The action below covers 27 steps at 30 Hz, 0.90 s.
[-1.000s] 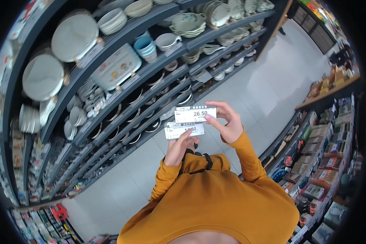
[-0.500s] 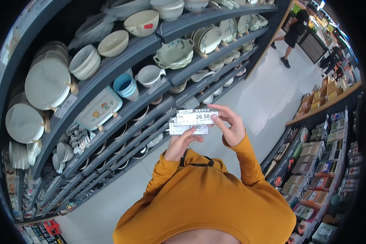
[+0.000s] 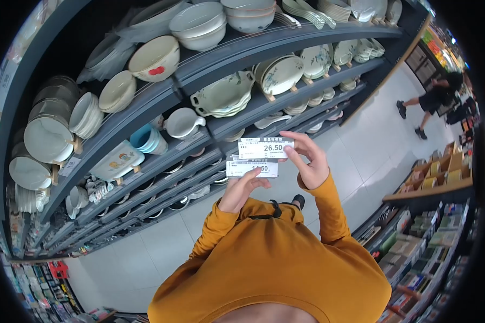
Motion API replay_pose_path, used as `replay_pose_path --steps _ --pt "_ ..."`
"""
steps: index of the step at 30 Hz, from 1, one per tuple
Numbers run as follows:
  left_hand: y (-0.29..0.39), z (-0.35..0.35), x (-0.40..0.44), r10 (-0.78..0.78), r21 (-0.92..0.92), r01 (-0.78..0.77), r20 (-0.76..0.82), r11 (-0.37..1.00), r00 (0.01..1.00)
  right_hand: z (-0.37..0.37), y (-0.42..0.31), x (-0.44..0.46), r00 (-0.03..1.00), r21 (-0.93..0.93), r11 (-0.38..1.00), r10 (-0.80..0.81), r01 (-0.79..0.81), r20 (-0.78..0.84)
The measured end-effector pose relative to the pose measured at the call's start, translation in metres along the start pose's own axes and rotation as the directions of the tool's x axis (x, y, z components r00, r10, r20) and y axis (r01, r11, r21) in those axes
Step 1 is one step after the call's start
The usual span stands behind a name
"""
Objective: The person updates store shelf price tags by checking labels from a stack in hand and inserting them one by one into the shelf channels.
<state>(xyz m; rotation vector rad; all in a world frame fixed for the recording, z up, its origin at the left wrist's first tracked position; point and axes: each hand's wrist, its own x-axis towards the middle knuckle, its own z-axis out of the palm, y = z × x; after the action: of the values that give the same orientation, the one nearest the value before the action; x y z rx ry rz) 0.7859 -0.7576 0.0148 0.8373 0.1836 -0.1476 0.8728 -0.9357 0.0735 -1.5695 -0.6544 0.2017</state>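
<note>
My right hand (image 3: 310, 161) pinches the right end of a white price tag (image 3: 257, 151) with a dark top strip, marked 26.50. Just below it, a second price tag (image 3: 241, 170) is gripped by my left hand (image 3: 241, 190), whose thumb covers part of its printed price. The two tags lie nearly parallel, the upper one close above the lower. Both hands are in front of my chest, closest to the shelf rack's lower levels.
A curved dark shelf rack (image 3: 215, 125) on the left holds bowls (image 3: 155, 58), plates (image 3: 48, 140), blue cups (image 3: 148, 139) and a white mug (image 3: 184, 123). Stocked low shelves (image 3: 409, 242) stand at right. A person (image 3: 435, 97) in black walks on the tiled floor (image 3: 355, 161) beyond.
The upper tag has shifted up and away from the lower one, exposing more of it. My view has turned; the shelves sit differently and the far person appears further right and lower.
</note>
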Motion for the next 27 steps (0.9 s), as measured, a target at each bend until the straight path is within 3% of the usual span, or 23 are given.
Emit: replay_pose_path --steps 5,8,13,19,27 --pt "-0.051 0.053 0.064 0.098 -0.049 -0.101 -0.061 0.994 0.993 -0.098 0.031 0.030 0.991 0.042 0.999 -0.033 0.028 0.126" --pt "-0.086 0.106 0.097 0.106 -0.089 -0.132 -0.248 0.987 0.963 -0.161 0.037 0.041 0.986 0.071 0.997 -0.007 -0.005 0.166" --pt "-0.128 0.186 0.139 0.165 -0.089 -0.193 -0.256 0.977 0.953 -0.260 0.060 0.058 0.967 0.031 1.000 -0.004 -0.004 0.255" --pt "-0.150 0.246 0.170 0.158 -0.033 -0.176 -0.306 0.984 0.939 -0.333 0.071 0.074 0.962 0.076 0.997 0.006 -0.028 0.273" --pt "-0.171 0.274 0.200 0.147 -0.010 -0.160 -0.345 0.987 0.927 -0.386 0.105 0.104 0.967 0.081 0.996 0.007 -0.028 0.256"
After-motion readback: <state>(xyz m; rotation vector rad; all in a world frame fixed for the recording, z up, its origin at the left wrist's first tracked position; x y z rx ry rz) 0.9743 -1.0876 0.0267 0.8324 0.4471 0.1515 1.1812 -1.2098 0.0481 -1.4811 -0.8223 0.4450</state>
